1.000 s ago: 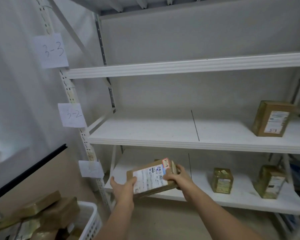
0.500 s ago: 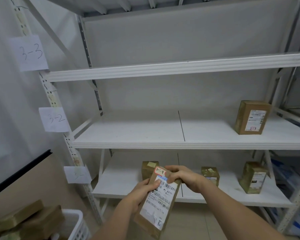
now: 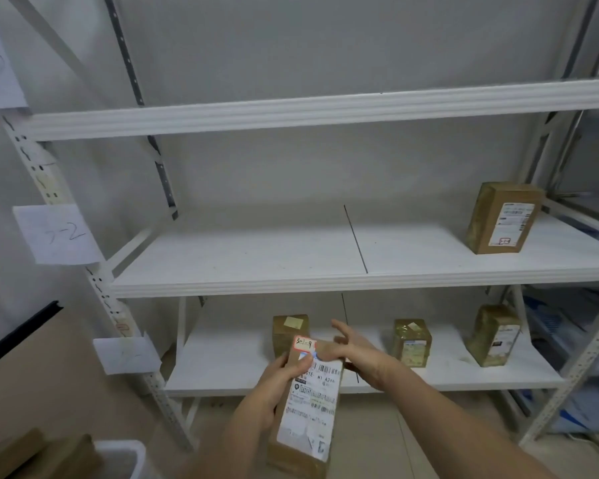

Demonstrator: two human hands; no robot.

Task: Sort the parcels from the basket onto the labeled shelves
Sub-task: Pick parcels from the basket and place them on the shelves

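Left hand (image 3: 282, 378) grips the upright parcel (image 3: 306, 406) (tag 3-1-9) by its long left edge before the bottom shelf (image 3: 222, 368), right hand (image 3: 353, 350) spread at its top corner; looks light, stiff cardboard, slick tape — hold both long edges.

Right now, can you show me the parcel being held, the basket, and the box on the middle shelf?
parcel (image 3: 305, 406): head view, white label.
basket (image 3: 120, 456): head view, white rim.
box (image 3: 504, 219): head view, front face.

Three parcels (image 3: 412, 342) on bottom shelf (image 3: 229, 361) — one box (image 3: 504, 217) above, far right.
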